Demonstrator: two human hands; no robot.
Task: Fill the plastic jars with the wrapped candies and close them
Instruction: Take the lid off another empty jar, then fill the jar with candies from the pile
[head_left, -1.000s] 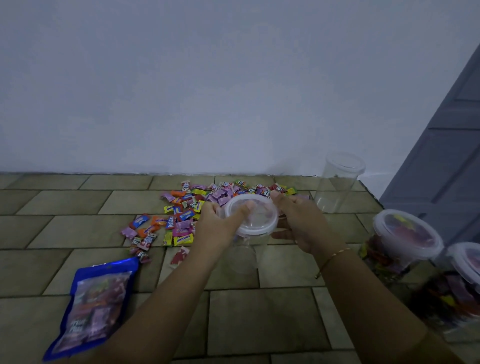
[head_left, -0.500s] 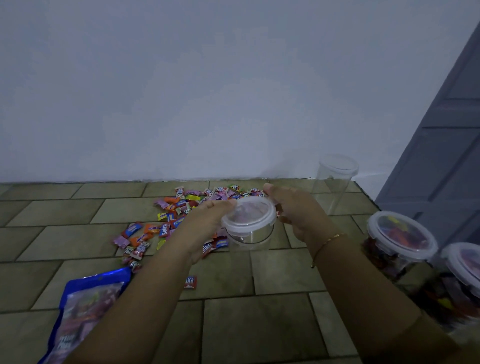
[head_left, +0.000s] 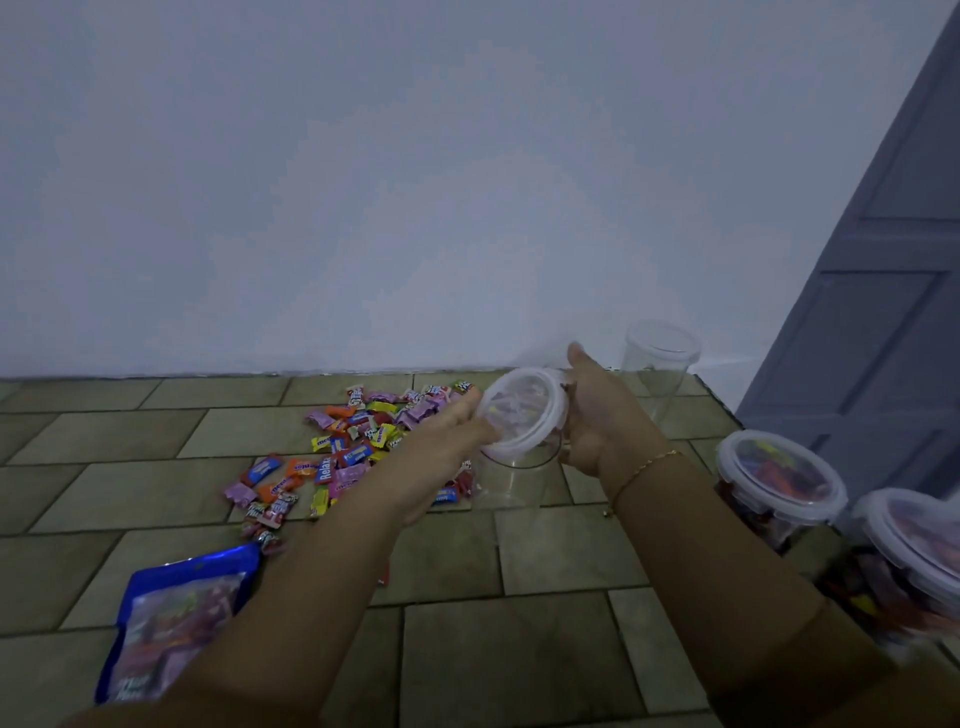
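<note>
Candies (head_left: 353, 452) litter tiled floor (head_left: 550, 654) (white wall (head_left: 415, 182) behind) while both hands grip a lidded jar (head_left: 522, 415).

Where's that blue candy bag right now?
The blue bag lies on the tiled floor at the bottom left of the head view, just left of the person's left forearm and below the pile of candies.

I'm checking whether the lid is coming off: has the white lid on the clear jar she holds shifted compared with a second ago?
Yes. The lid now tilts, its far edge lifted toward the wall, no longer flat over the jar.
</note>
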